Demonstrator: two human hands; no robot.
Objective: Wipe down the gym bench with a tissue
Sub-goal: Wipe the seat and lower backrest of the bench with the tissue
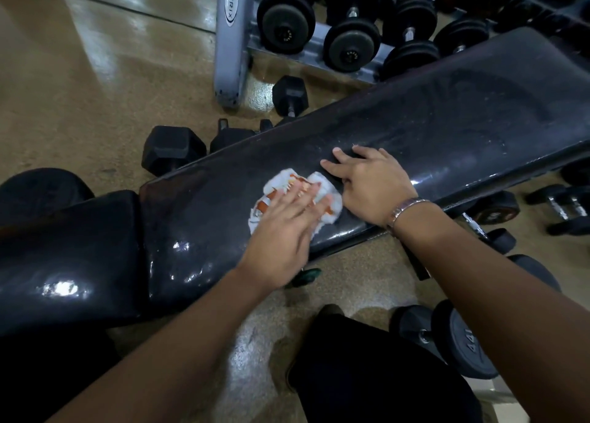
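Observation:
A black padded gym bench (431, 128) runs across the view from lower left to upper right, its surface dusty and streaked. A crumpled white tissue with orange print (281, 180) lies on the long back pad near its front edge. My left hand (284, 231) presses flat on the tissue, fingers spread over it. My right hand (367, 180) rests palm down on the pad just right of the tissue, fingers apart, holding nothing; a metal watch is on that wrist.
A grey dumbbell rack (228, 39) with several round dumbbells stands behind the bench. Hex dumbbells (172, 149) lie on the floor at the bench's far side. More dumbbells (459, 339) lie on the near floor at right. My dark-trousered leg (367, 368) is below.

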